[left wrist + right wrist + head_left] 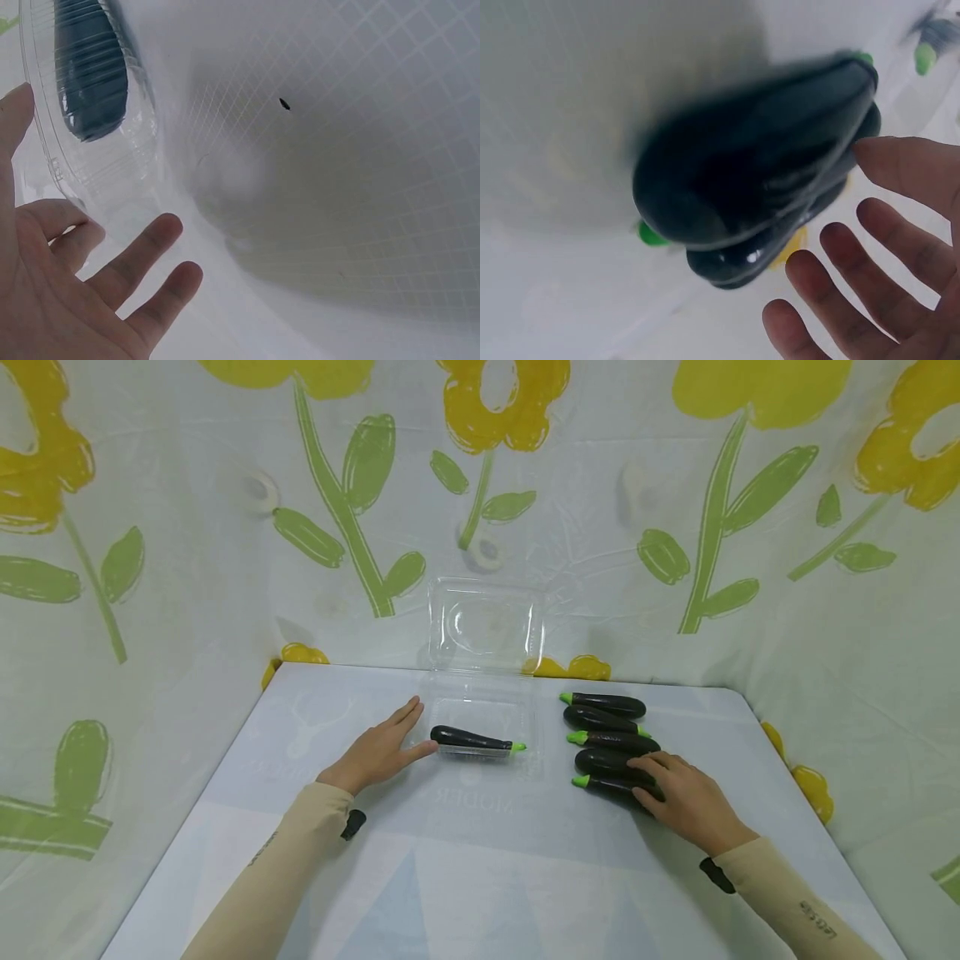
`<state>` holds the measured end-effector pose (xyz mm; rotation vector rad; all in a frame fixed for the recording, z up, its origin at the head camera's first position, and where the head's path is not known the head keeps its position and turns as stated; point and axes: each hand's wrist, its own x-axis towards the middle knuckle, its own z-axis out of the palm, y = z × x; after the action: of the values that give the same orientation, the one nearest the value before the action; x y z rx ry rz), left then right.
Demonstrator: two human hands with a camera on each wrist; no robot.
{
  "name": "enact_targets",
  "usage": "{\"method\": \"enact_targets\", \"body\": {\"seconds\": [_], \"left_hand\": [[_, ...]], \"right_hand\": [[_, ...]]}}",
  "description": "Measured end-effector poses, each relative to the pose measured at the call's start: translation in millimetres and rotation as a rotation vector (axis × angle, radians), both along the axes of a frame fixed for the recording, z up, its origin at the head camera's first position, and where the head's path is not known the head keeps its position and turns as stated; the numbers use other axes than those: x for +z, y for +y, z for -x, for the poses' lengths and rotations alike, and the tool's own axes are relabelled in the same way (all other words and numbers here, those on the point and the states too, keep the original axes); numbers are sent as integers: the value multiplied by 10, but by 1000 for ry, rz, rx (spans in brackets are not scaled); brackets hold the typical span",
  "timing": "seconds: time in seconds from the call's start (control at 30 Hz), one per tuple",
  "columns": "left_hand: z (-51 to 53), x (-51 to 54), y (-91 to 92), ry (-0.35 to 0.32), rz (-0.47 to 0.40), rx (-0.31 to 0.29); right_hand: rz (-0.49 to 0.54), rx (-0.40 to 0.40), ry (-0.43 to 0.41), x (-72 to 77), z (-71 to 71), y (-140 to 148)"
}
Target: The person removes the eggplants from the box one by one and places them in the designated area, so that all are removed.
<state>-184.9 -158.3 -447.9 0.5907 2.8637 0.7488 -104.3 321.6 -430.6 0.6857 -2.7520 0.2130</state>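
Observation:
A clear plastic clamshell box (486,706) lies at the middle of the table's far side, its lid (487,631) raised against the curtain. Inside it is one dark eggplant (467,738) with a bright green stem end, seen through the ribbed wall in the left wrist view. My left hand (375,753) is at the box's left side, fingers extended. To the right, several more eggplants (606,705) lie in a column. Over the nearest eggplant (742,165) is my right hand (690,797), its fingers spread and slightly bent; whether they touch it I cannot tell.
The white table (465,877) carries faint printed patterns. A curtain (585,543) with yellow flowers and green leaves surrounds it at the back and both sides. A dark strap (353,824) shows under the left wrist, another (717,875) under the right.

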Motion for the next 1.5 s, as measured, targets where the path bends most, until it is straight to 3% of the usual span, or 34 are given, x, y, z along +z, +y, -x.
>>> {"method": "enact_targets", "body": {"seconds": [0.23, 0.43, 0.77, 1.1, 1.5], "left_hand": [[5, -8, -4, 7, 1, -3], [12, -19, -2, -6, 4, -1], [0, -7, -6, -15, -10, -7], [17, -9, 3, -25, -20, 4], [2, -4, 22, -43, -43, 24]], "right_hand": [[13, 29, 58, 111, 79, 12], [3, 51, 61, 182, 173, -4], [32, 23, -70, 246, 259, -175], [107, 115, -63, 247, 394, -482], [158, 83, -171, 384, 530, -988]]}}
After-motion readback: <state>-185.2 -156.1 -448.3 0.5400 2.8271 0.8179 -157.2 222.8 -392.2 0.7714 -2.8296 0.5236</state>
